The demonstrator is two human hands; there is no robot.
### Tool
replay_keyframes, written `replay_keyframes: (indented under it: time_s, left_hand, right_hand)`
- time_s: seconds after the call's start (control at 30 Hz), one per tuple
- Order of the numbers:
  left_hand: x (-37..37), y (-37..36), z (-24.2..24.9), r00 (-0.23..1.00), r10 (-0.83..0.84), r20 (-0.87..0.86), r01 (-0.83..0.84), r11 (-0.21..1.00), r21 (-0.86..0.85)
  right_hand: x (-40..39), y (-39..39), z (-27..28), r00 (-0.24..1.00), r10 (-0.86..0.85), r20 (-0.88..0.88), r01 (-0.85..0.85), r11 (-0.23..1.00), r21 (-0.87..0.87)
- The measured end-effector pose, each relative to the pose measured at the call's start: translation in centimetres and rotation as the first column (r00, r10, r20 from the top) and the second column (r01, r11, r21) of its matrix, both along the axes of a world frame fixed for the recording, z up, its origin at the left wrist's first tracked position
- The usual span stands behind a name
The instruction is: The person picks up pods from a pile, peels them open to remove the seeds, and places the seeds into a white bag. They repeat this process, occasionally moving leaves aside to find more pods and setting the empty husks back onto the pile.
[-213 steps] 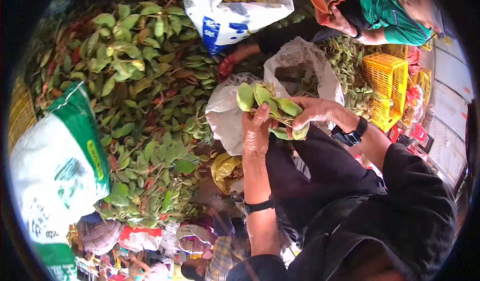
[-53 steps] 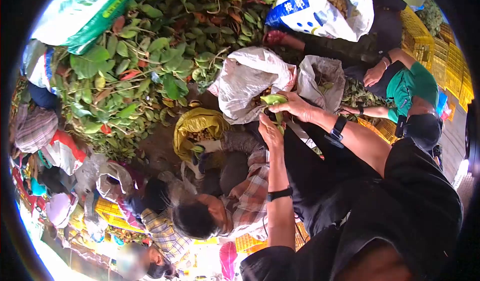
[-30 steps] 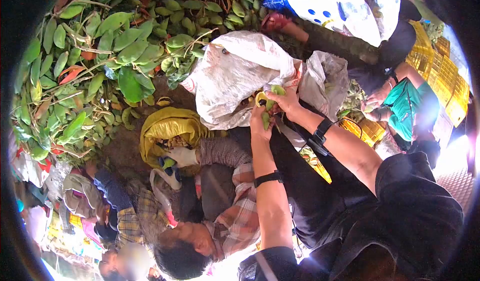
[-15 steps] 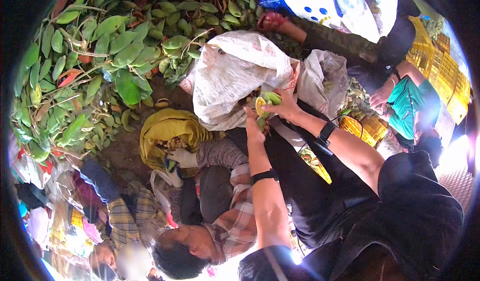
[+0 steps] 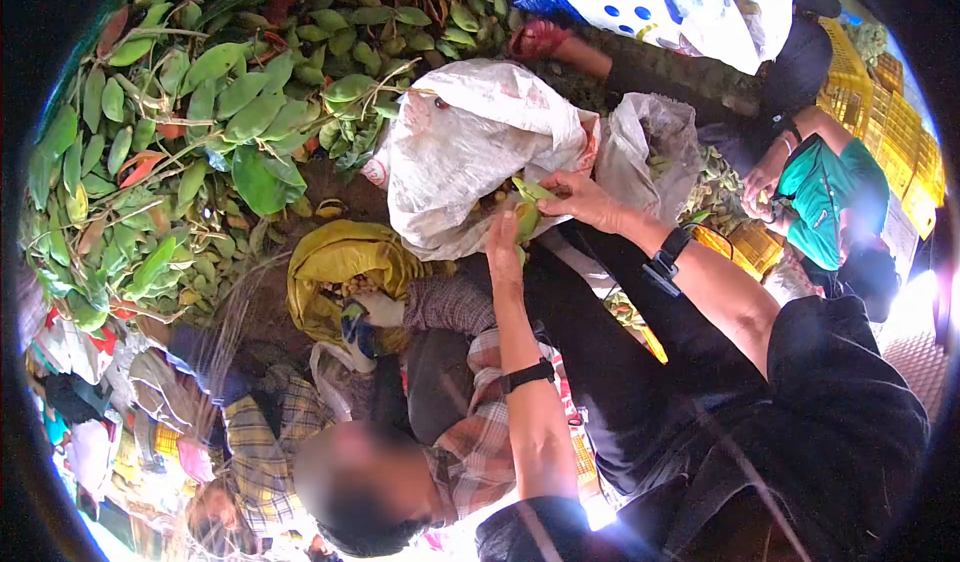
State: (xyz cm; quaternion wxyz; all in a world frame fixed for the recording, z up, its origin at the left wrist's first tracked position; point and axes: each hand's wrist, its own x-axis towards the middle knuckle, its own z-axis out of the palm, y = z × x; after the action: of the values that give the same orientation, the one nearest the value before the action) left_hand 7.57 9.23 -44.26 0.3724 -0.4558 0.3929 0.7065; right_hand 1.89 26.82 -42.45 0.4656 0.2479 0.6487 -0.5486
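Note:
My left hand (image 5: 503, 245) and my right hand (image 5: 580, 198) meet at the mouth of a white sack (image 5: 470, 147). Between them they hold a green pod (image 5: 527, 212): the left hand grips its lower end, and the right hand's fingers pinch its upper tip. Both wrists wear dark bands. The sack's inside is mostly hidden by its folded rim.
A big heap of green pods and leaves (image 5: 200, 122) fills the upper left. A second white bag (image 5: 655, 152) sits right of the sack. A person in a plaid shirt (image 5: 470, 432) crouches below by a yellow bag (image 5: 335, 267). Another person in green (image 5: 825, 197) and yellow crates (image 5: 880, 112) are at right.
Seven seconds ago I held a whole bunch of pods; now only one pod is between my hands. The view has shifted over the sack, and the hands stay at its mouth.

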Motion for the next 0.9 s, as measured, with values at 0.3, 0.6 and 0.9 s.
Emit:
replay_keyframes:
  time_s: [0.3,0.6,0.9]
  left_hand:
    - [-1.9,1.4,-0.2,0.978,-0.170,-0.122,0.142,0.966,-0.215]
    - [-0.9,3.2,-1.9,0.993,0.067,-0.097,-0.097,0.928,-0.359]
    - [0.0,4.0,-2.3,0.992,0.115,-0.050,-0.123,0.971,-0.206]
  right_hand:
    - [-1.7,-1.7,1.8,0.985,-0.103,0.136,0.113,0.991,-0.065]
    - [0.6,-3.2,-0.7,0.966,-0.244,0.090,0.236,0.968,0.088]
    - [-0.5,-1.8,-4.8,0.928,-0.227,0.295,0.067,0.881,0.468]
